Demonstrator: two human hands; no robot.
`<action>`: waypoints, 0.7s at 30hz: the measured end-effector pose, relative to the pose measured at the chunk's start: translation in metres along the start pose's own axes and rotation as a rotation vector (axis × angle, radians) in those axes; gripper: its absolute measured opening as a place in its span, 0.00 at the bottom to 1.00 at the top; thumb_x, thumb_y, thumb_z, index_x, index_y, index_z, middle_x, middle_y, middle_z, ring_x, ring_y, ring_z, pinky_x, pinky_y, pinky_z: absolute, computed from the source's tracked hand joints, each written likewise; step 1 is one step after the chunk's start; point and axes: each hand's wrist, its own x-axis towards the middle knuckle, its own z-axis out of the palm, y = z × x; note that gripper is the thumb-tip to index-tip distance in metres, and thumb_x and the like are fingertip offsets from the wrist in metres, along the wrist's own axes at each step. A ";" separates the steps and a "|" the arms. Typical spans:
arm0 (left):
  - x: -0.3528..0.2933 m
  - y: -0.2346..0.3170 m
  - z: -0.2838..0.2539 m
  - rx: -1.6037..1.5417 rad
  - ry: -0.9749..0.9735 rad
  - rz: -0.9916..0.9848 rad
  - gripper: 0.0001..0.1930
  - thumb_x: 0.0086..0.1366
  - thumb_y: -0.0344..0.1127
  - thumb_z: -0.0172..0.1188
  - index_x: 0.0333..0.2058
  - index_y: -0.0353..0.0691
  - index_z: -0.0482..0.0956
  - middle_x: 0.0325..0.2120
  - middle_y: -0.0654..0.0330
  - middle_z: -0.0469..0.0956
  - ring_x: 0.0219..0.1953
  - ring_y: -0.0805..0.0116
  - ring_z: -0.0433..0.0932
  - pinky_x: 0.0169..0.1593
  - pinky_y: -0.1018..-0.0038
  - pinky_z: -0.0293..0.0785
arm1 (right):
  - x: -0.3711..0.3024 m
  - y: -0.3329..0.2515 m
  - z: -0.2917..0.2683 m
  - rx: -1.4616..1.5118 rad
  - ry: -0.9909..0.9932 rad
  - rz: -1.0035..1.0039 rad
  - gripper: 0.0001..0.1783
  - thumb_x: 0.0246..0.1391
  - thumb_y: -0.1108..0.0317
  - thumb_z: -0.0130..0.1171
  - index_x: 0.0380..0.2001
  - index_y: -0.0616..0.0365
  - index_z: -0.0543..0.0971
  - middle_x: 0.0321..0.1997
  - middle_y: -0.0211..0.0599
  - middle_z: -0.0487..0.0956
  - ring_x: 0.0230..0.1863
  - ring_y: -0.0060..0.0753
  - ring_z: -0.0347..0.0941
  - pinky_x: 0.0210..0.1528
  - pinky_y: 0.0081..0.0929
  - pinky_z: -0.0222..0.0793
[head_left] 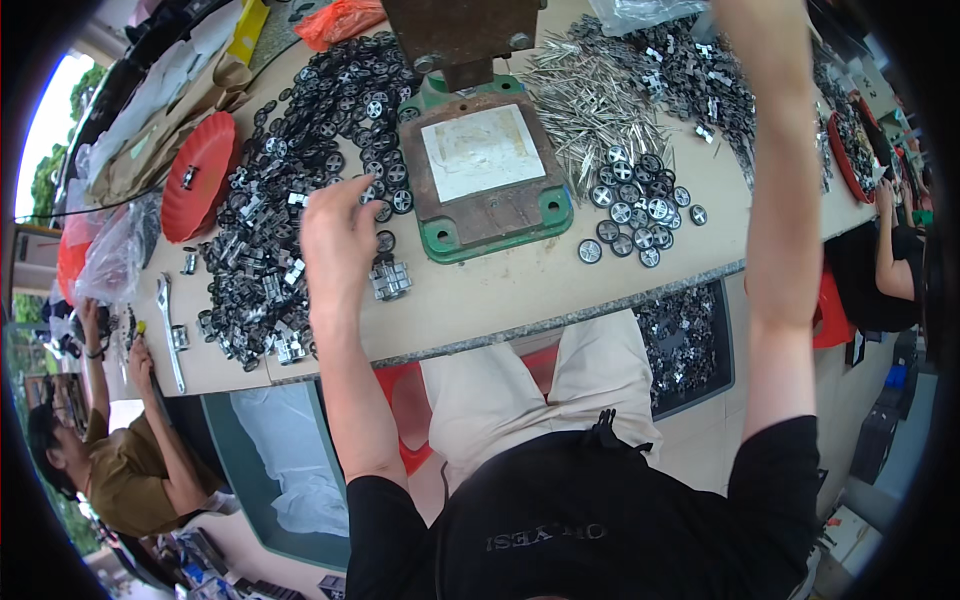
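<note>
A beige table (480,305) with a speckled edge is occupied at its middle by a green-and-brown press base (480,205). To its left, black wheels (375,108), silver-and-black parts (255,255), a red dish (202,180) and a wrench (168,325) are spread; to its right, metal pins (590,95) and a smaller wheel cluster (658,208) are heaped.

Lettering on a black shirt
A single short line of pale grey capitals, two brief words closed by an exclamation mark, ran across the chest of the wearer's black shirt (590,490), on the near side of the press (490,204) and well apart from it. The printing (546,538) appeared upside down, a little faint but legible.
</note>
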 end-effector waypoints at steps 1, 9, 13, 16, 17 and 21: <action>-0.001 -0.006 0.014 -0.037 -0.035 0.042 0.15 0.48 0.26 0.62 0.39 0.35 0.78 0.34 0.51 0.77 0.40 0.55 0.74 0.46 0.69 0.69 | -0.039 -0.016 0.003 -0.205 -0.084 0.079 0.09 0.53 0.72 0.55 0.38 0.63 0.75 0.29 0.26 0.74 0.29 0.11 0.66 0.29 0.08 0.61; -0.002 -0.017 0.038 -0.061 -0.097 0.170 0.16 0.47 0.26 0.61 0.39 0.34 0.77 0.35 0.50 0.75 0.39 0.53 0.72 0.45 0.66 0.68 | -0.202 -0.013 -0.005 -0.413 -0.726 0.590 0.11 0.42 0.69 0.60 0.32 0.60 0.77 0.32 0.40 0.74 0.34 0.43 0.72 0.36 0.34 0.67; -0.009 -0.010 0.027 -0.168 0.030 -0.011 0.16 0.53 0.29 0.59 0.42 0.35 0.76 0.36 0.53 0.75 0.36 0.62 0.74 0.40 0.73 0.70 | -0.201 -0.009 0.001 -0.420 -0.691 0.566 0.12 0.42 0.69 0.60 0.33 0.59 0.77 0.34 0.39 0.72 0.35 0.43 0.72 0.37 0.35 0.67; -0.030 0.004 0.021 -0.744 0.094 -0.139 0.16 0.56 0.24 0.57 0.45 0.34 0.74 0.36 0.60 0.74 0.36 0.74 0.75 0.37 0.82 0.69 | -0.193 0.008 0.001 -0.469 -0.603 0.512 0.09 0.44 0.70 0.58 0.32 0.58 0.77 0.33 0.38 0.72 0.34 0.43 0.72 0.37 0.35 0.67; -0.040 0.015 0.018 -0.951 0.036 -0.224 0.16 0.57 0.23 0.56 0.46 0.34 0.74 0.37 0.59 0.74 0.37 0.73 0.75 0.37 0.82 0.70 | -0.189 0.017 0.002 -0.522 -0.561 0.474 0.08 0.44 0.71 0.57 0.31 0.58 0.77 0.33 0.38 0.72 0.34 0.43 0.72 0.36 0.35 0.67; -0.077 0.054 0.029 -1.627 -0.244 -0.419 0.17 0.59 0.23 0.53 0.48 0.32 0.71 0.44 0.53 0.73 0.39 0.68 0.76 0.39 0.81 0.71 | -0.167 0.056 0.005 -0.615 -0.657 0.188 0.04 0.45 0.73 0.54 0.28 0.57 0.76 0.32 0.36 0.71 0.37 0.41 0.71 0.35 0.36 0.67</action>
